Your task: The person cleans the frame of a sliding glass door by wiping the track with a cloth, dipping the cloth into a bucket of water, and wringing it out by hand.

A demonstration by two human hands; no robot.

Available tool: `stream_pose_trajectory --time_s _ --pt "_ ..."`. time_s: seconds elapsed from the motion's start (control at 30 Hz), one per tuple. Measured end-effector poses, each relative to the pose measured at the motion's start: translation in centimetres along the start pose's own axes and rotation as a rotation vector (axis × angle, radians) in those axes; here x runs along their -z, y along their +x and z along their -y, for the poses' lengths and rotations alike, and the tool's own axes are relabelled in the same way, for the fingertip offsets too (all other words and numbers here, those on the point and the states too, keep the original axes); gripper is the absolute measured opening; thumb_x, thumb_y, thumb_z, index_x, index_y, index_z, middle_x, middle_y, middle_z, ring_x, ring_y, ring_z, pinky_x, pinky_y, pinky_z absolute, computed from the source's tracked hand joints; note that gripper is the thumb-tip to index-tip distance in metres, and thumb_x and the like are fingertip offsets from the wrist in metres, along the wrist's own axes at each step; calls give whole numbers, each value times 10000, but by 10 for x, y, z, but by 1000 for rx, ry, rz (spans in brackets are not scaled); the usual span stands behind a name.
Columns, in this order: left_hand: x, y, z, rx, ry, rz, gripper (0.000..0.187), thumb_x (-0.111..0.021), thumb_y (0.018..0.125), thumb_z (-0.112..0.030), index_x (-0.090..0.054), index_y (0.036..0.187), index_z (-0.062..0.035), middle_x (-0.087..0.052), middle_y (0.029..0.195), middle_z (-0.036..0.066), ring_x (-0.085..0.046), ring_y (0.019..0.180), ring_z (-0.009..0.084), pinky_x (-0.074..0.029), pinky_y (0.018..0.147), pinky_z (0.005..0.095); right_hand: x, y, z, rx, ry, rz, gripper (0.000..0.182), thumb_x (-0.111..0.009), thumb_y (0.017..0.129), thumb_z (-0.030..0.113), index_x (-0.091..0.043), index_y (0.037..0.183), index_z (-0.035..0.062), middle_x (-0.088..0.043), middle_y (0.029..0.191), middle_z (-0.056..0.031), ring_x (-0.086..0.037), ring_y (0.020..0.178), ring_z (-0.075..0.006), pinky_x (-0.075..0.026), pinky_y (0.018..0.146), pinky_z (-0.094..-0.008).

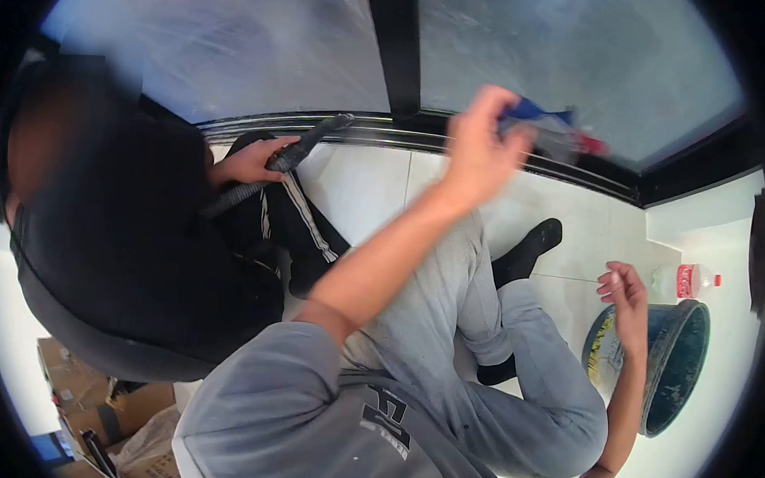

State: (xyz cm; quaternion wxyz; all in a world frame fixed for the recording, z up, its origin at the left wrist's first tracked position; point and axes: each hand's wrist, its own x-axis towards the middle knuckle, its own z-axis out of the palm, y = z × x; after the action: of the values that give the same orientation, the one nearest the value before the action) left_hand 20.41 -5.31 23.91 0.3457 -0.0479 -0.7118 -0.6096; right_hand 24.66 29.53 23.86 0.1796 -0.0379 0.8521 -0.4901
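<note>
Grey shirt [267, 399] and grey trousers [422, 316] fill the near part, legs folded, one black-socked foot [534, 248] on the pale tiled floor [359, 179]. Right grip [623, 294] is loose, fingers half curled, holding nothing, in front of the bucket [604, 352], dark inside, yellow marks on outer wall. Clear bottle [691, 282] with red label and cap just beyond bucket; cannot tell if standing or lying.

On the left, a second person in black [146, 256] sits close and crowds that side; that person's hand [263, 159] holds a black nozzle [306, 146], tip at the door track [386, 131]. Cardboard boxes [83, 380] and plastic film [152, 437] lie behind.

Farther out, left grip [504, 132] is closed round a blue-and-red item [530, 109]; both motion-blurred, exact item unclear. It sits over the track, in front of the right glass pane [600, 53]; contact cannot be told. Black upright frame [395, 54] divides the hazy panes.
</note>
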Motion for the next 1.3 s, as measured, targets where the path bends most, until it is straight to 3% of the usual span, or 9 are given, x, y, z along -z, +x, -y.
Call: stream_pose_trajectory --time_s 0.07,0.2,0.3,0.4,0.63,1.03,1.07,1.17,1.3 --pt "55 7 30 -6 213 58 474 -591 738 107 -611 1188 -39 -691 1037 100 -664 951 176 -507 856 296 -20 1 -11 -16 104 100 304 -588 978 237 -576 1155 -10 -633 934 -40 -582 841 -115 -460 746 -255" --pt "131 -19 121 -3 729 206 390 -639 674 85 -680 1035 -56 -682 1037 146 -635 1001 334 -504 894 397 -28 -1 -41 -136 221 164 327 -590 982 275 -581 1134 -14 -644 921 -58 -602 834 -124 -481 772 -257" --pt "161 -30 177 50 1002 52 381 -630 663 83 -689 1013 -56 -679 1020 136 -628 976 334 -501 879 402 -37 -12 -55 -192 242 222 299 -634 950 213 -588 1130 -22 -649 915 -59 -604 838 -135 -477 813 -274" --pt "151 -30 222 -34 1005 186 363 -623 673 98 -691 1001 -42 -676 1011 138 -629 1012 327 -501 909 394 -31 -14 -55 -274 304 218 283 -637 944 178 -584 1140 -19 -644 936 -57 -597 863 -135 -478 829 -277" --pt "75 -38 275 98 976 268 243 -670 739 -10 -702 977 -41 -663 978 145 -604 975 343 -486 882 435 -35 -16 -65 -368 300 152 297 -613 965 205 -572 1151 -24 -638 923 -63 -590 854 -130 -474 817 -273" --pt "186 -43 289 379 1382 122 255 -634 766 -38 -670 1010 29 -653 964 238 -608 970 412 -476 882 471 -35 -18 -73 -418 301 116 354 -613 966 258 -560 1183 -17 -642 928 -68 -604 822 -137 -484 782 -274" --pt "189 -41 296 284 1433 132 257 -629 759 -40 -680 1006 14 -660 934 234 -623 922 413 -495 838 472 -33 -18 -74 -412 303 112 361 -611 967 265 -558 1185 -17 -643 925 -69 -605 822 -137 -485 780 -274" --pt "164 -42 295 362 1151 173 243 -637 761 -49 -696 994 -17 -666 911 228 -635 879 414 -506 795 482 -32 -19 -77 -423 361 57 380 -599 974 293 -558 1194 -14 -643 916 -68 -607 813 -135 -487 778 -278" --pt "42 -52 275 205 1055 417 193 -558 821 -48 -708 944 -49 -683 941 173 -639 944 338 -510 818 448 -32 -16 -83 -407 319 17 406 -586 980 328 -557 1208 -7 -643 907 -65 -608 799 -133 -488 774 -277"
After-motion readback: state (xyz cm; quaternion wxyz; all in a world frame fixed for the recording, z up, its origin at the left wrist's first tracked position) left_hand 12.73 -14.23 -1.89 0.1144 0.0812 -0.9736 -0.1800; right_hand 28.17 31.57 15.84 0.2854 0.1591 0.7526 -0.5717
